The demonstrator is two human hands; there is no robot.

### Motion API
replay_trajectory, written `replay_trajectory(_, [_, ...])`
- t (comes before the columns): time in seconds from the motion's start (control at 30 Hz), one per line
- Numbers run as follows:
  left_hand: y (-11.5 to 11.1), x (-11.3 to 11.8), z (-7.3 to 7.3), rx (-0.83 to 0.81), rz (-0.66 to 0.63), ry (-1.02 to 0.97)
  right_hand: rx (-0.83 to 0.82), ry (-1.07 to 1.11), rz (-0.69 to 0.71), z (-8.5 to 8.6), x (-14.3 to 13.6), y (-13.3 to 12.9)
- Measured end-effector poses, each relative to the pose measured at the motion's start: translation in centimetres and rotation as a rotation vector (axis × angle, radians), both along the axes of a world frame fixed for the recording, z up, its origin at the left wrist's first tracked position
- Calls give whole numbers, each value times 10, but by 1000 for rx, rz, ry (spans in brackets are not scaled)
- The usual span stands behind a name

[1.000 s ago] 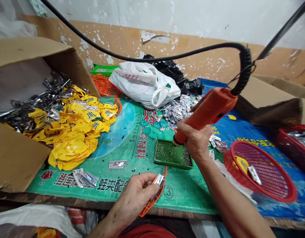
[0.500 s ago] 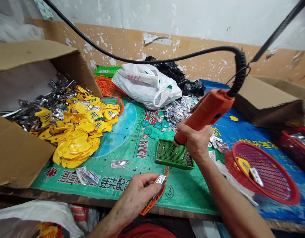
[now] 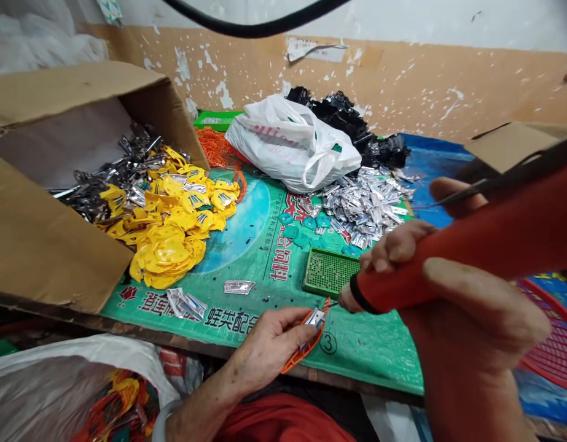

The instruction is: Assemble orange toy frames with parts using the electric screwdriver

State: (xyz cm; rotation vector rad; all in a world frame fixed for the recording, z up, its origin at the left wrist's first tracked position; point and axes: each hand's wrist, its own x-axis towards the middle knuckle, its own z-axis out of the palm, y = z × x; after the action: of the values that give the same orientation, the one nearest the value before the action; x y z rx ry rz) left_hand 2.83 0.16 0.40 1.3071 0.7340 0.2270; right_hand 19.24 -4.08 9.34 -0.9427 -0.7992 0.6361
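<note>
My left hand is closed around a thin orange plastic piece with a small silver metal plate lying against it, over the table's front edge. My right hand grips a large orange-red electric screwdriver, which tilts down to the left. Its tip is close to the upper end of the orange piece; whether they touch I cannot tell. Just behind stands a shallow green perforated tray, partly hidden by the screwdriver and hand. One loose silver plate lies to its left.
At the left a cardboard box lies on its side, spilling yellow plastic pieces and dark metal parts. A white plastic bag and a heap of silver plates are farther back. A red basket stands at right.
My right hand has brought the screwdriver from over the green tray towards me, down to the orange piece. The left hand keeps its hold. The view has shifted slightly.
</note>
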Motion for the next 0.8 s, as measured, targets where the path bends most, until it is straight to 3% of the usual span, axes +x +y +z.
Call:
replay_trajectory(0.3, [-15, -5, -9, -20, -17, 39, -45, 23, 125, -8, -14, -17])
replay_trajectory(0.47, [-18, -5, -16, 261, -55, 76, 7, 13, 133, -7, -12, -23])
replay_trajectory(0.6, [-20, -7, -20, 549, -163, 91, 54, 28, 140, -4, -8, -24])
replay_trajectory(0.7, [-22, -8, -21, 631, -218, 110, 65, 32, 146, -4, -7, -25])
replay_trajectory(0.8, [-22, -9, -22, 642, -164, 94, 45, 44, 135, -3, -6, -27])
